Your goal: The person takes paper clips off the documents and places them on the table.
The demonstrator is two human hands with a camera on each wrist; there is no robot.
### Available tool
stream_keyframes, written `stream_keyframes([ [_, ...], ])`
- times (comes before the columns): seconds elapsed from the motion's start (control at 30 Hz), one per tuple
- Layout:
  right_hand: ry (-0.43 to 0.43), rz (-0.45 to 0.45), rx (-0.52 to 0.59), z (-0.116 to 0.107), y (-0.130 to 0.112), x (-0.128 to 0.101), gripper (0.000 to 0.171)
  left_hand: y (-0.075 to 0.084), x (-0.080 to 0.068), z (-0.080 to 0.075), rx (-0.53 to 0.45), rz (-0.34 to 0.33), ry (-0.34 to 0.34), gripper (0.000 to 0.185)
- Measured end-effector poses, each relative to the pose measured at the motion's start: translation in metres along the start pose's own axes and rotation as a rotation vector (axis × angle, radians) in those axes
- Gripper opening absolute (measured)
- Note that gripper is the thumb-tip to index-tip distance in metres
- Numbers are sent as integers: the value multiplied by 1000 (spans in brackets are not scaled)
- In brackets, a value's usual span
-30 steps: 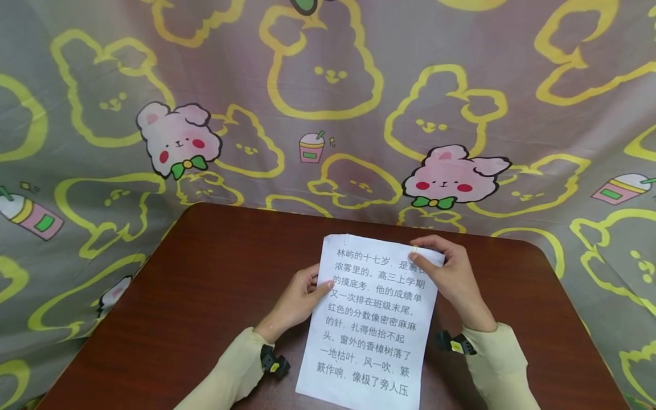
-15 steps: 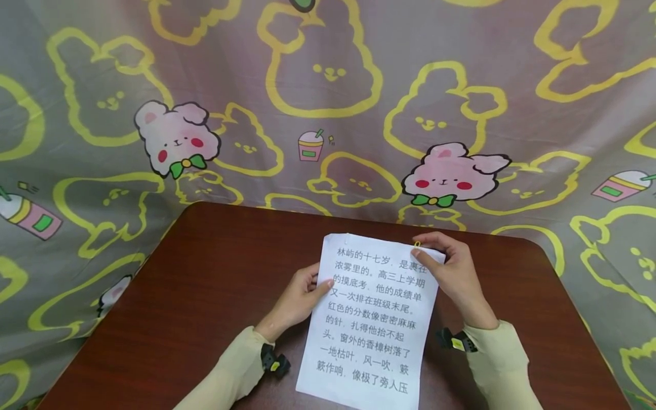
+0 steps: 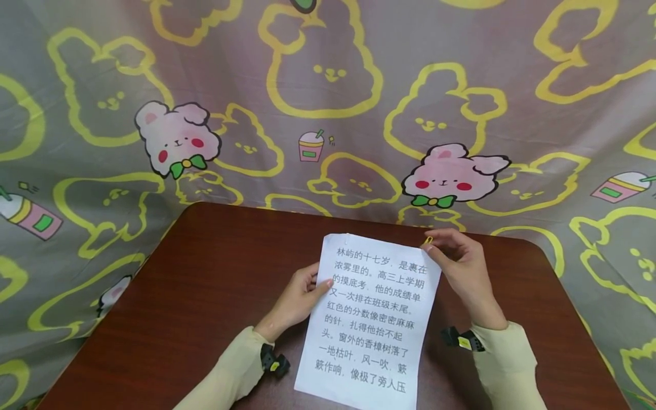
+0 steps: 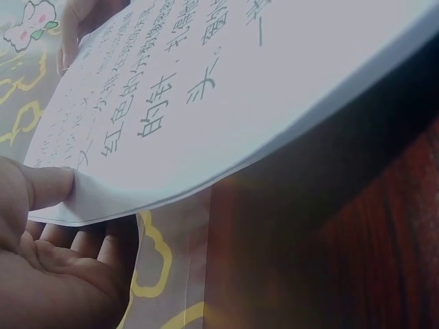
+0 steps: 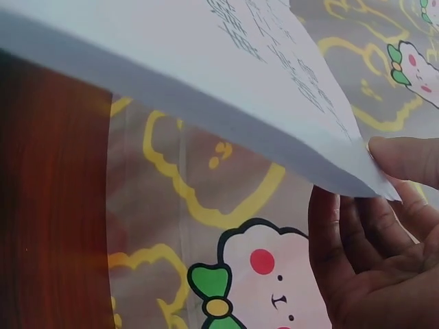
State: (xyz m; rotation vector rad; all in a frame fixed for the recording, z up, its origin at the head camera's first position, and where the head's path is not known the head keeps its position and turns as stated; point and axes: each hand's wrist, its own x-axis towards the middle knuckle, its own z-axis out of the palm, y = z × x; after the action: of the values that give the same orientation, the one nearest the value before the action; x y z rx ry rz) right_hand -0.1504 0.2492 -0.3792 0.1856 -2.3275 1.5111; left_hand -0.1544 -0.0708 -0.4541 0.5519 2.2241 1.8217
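Note:
A stack of white printed sheets (image 3: pixel 376 319) lies slightly lifted over the dark wooden table (image 3: pixel 205 302), with black Chinese text on top. My left hand (image 3: pixel 320 283) pinches the stack's left edge, thumb (image 4: pixel 41 186) on top and fingers (image 4: pixel 75 243) underneath. My right hand (image 3: pixel 431 246) is at the stack's far right corner and pinches a small yellow paper clip (image 3: pixel 427 240) just off that corner. In the right wrist view the thumb (image 5: pixel 405 159) sits beside the paper's corner (image 5: pixel 374 186); the clip is hidden there.
A grey cloth (image 3: pixel 328 102) printed with yellow rabbit outlines and pink rabbits hangs behind the table and drapes round its far edge. Black and yellow wrist mounts (image 3: pixel 274 363) (image 3: pixel 461 340) sit on both sleeves. Bare table shows left and right of the sheets.
My right hand has drawn the yellow clip up and to the right, from on the paper's corner to just past it. The corner has flattened. The left hand has stayed in place.

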Motion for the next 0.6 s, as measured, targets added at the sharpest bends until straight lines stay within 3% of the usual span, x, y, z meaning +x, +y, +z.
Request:
stream_keyframes([
  [0.6,41,21,8,-15,4,2,25,-1,1,-2,5,-9,9,32],
])
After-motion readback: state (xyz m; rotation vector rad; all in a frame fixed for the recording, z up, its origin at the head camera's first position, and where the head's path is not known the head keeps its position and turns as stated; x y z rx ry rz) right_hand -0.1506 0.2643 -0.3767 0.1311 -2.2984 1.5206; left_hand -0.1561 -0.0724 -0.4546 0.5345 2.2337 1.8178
